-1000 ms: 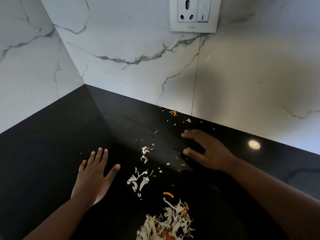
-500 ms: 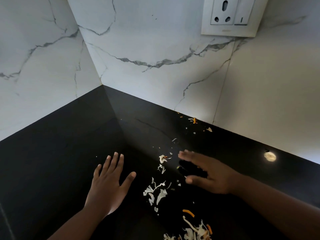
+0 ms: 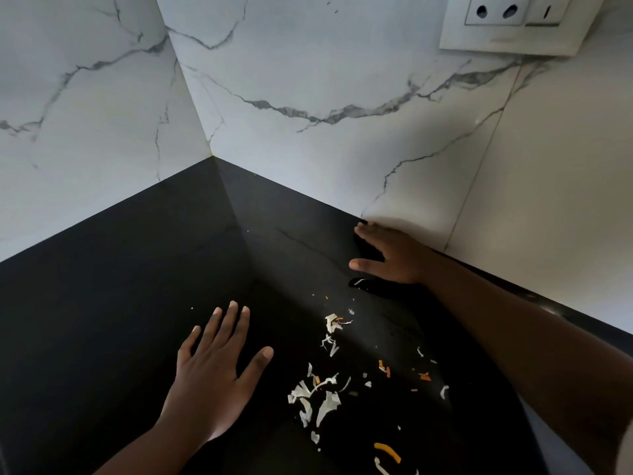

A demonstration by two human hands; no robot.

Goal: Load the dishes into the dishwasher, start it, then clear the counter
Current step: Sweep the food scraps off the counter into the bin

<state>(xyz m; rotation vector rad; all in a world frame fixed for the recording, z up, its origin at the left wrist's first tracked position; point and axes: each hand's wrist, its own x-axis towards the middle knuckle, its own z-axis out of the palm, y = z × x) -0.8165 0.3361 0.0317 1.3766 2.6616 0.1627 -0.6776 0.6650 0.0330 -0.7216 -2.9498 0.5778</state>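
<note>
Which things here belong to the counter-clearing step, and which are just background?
Part of the job:
- vegetable scraps, scattered white and orange bits
- black counter
- left hand, flat on the counter
- right hand, open, by the wall

Background:
- marble wall
- wall socket

White marble-veined corner walls (image 3: pixel 308 80), white socket plate (image 3: pixel 507 25) upper right.

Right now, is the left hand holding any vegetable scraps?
No, the left hand lies flat and open on the black counter, beside the scraps.
</note>
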